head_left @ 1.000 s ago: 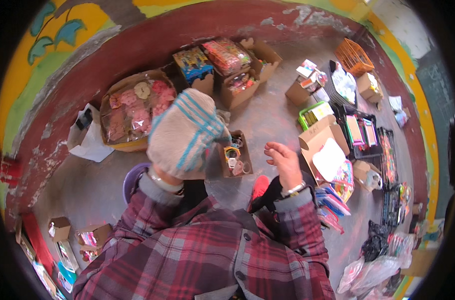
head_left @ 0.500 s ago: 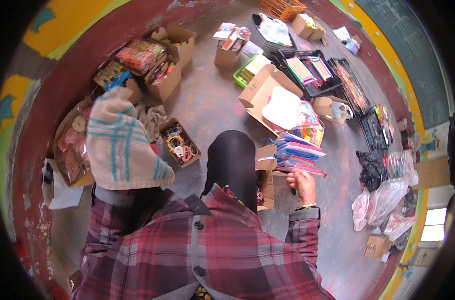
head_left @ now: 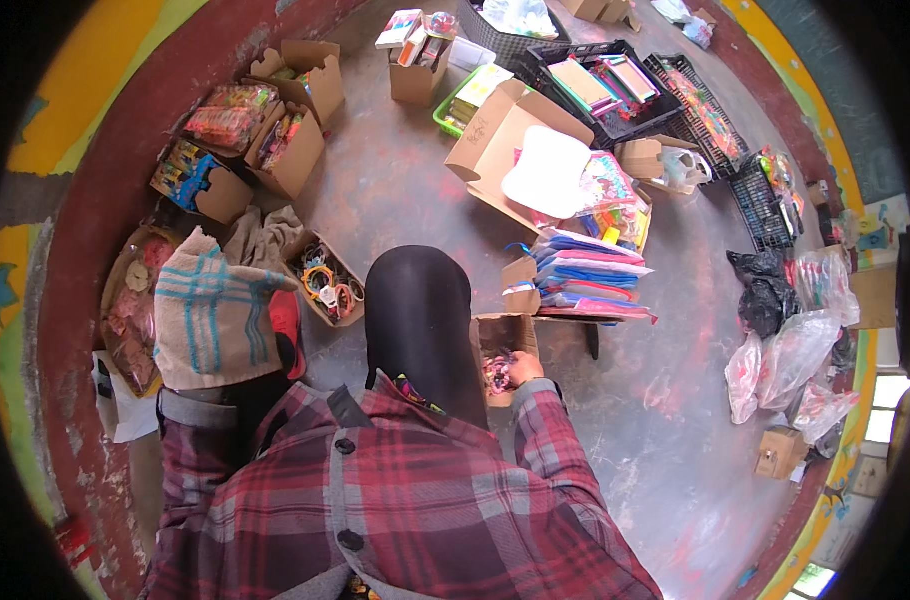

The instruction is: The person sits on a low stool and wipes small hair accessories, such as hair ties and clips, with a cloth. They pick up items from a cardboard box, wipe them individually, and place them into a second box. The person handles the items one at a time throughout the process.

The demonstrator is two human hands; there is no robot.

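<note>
A beige cloth (head_left: 190,320) with teal stripes covers my left hand at the end of its sleeve (head_left: 200,408); its fingers are hidden. Beside my bent knee (head_left: 420,320), my right hand (head_left: 525,369) reaches into a small open cardboard box (head_left: 523,335). Small pink and dark items (head_left: 496,372) lie in that box, right at my fingers. The fingertips are out of sight, so any hold on an item cannot be made out. Just beyond the box is a stack of blue, white and pink plastic packets (head_left: 590,270).
A box of coloured bands (head_left: 325,285) stands left of my knee, near a red shoe (head_left: 286,330). Filled cardboard boxes (head_left: 295,150) line the left wall. Ahead are an open carton (head_left: 520,130) and black crates (head_left: 615,120). Plastic bags (head_left: 800,355) lie at right.
My right hand has moved left and down from beside the packets into the small box. The view has shifted, and the red shoe now shows more beside the cloth.
</note>
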